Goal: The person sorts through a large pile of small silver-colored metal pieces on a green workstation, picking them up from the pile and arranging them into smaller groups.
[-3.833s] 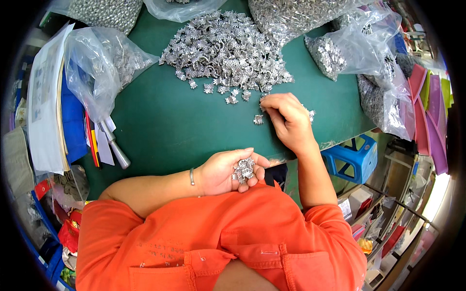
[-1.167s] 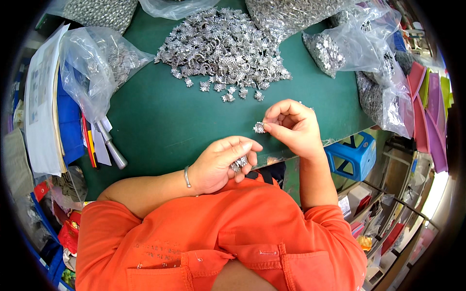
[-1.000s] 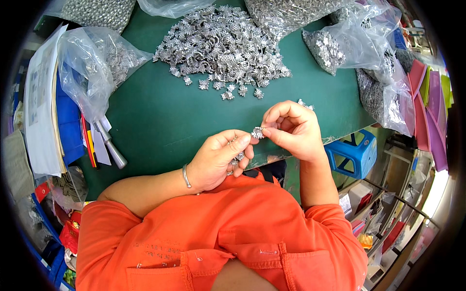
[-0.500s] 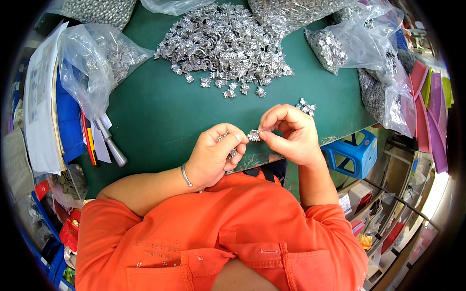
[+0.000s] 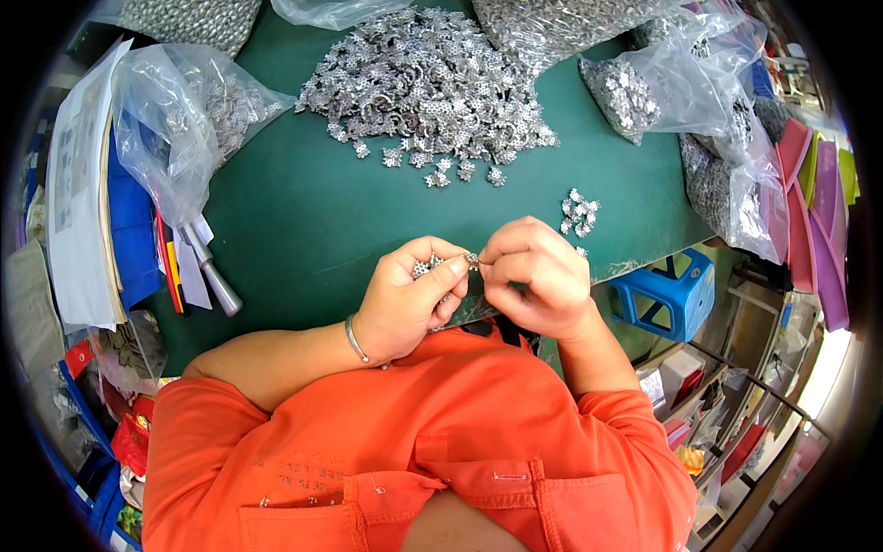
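Note:
Close to the table's front edge, my left hand is closed around several small silver metal pieces, part of them showing between thumb and fingers. A single small metal piece sticks out at its thumb and index fingertips. My right hand meets it there, thumb and index finger pinched at the piece's right side; its other fingers are curled in. Beyond my right hand lies a little group of the same metal pieces. A large heap of them covers the far middle of the green table.
Clear bags of metal parts stand at the far left, with more bags at the far right. Papers and a blue folder, pens and a metal-tipped tool sit on the left. A blue stool stands beyond the right edge.
My right hand has come down and slightly left, its fingers curling in more. The little group of pieces on the right now shows more fully. My left hand stays nearly in place.

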Motion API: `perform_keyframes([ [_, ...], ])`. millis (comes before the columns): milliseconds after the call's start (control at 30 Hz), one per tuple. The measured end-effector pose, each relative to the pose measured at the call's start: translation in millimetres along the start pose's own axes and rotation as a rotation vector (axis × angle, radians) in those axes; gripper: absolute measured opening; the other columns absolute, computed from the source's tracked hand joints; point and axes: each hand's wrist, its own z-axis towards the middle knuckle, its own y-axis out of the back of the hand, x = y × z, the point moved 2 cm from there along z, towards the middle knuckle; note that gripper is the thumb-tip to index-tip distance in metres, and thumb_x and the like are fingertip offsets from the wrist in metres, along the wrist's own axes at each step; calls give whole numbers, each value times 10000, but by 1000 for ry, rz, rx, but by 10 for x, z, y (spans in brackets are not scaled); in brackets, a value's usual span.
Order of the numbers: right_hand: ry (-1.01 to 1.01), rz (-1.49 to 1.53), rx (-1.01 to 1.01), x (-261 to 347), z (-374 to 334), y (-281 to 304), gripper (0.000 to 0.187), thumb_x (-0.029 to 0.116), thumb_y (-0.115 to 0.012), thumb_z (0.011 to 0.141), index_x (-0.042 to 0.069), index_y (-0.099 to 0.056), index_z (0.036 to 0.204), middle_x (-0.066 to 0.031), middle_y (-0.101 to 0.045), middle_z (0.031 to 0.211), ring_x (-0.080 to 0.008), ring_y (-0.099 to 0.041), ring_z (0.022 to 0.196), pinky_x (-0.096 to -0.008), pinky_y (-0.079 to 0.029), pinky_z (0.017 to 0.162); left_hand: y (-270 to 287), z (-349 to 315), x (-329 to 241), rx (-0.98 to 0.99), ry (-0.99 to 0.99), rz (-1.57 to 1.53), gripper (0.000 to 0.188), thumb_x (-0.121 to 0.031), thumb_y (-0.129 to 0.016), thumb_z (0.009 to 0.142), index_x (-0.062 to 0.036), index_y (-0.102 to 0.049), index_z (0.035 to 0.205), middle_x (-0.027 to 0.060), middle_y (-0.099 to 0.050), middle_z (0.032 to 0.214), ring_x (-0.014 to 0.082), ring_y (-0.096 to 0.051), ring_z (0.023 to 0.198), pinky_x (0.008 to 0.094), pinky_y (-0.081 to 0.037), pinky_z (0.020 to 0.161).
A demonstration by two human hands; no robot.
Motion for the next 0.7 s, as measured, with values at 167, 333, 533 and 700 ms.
perform_keyframes([
  [167,-96,58,-64,-7,-46,11,208,-117,-698,708,-6,-608,860,-141,-664,881,-241,-648,732,-317,-539,647,5,-10,-26,-1,40,-32,115,-137,-542,1012,-32,-589,1011,44,-587,776,70,-443,539,214,-341,460],
  [333,-214,83,-114,-15,-53,-22,213,-88,-746,722,7,-619,864,-133,-676,873,-222,-658,754,-310,-538,677,10,0,-5,-18,11,-32,124,-146,-546,1012,-34,-597,998,39,-580,768,69,-436,531,212,-338,462],
  [533,-169,78,-78,-38,-79,-25,221,-93,-748,713,18,-632,865,-105,-668,847,-224,-653,745,-316,-524,659,-12,-6,-11,-38,-42,23,117,-131,-549,1015,-33,-611,1033,34,-579,763,67,-450,548,211,-342,469],
  [700,-141,30,-70,-5,-44,-38,249,-65,-780,703,12,-654,903,-104,-663,844,-236,-648,736,-327,-525,656,-20,-13,-13,-41,-59,44,108,-123,-551,1013,-34,-608,1037,30,-583,763,65,-456,553,214,-347,474],
])
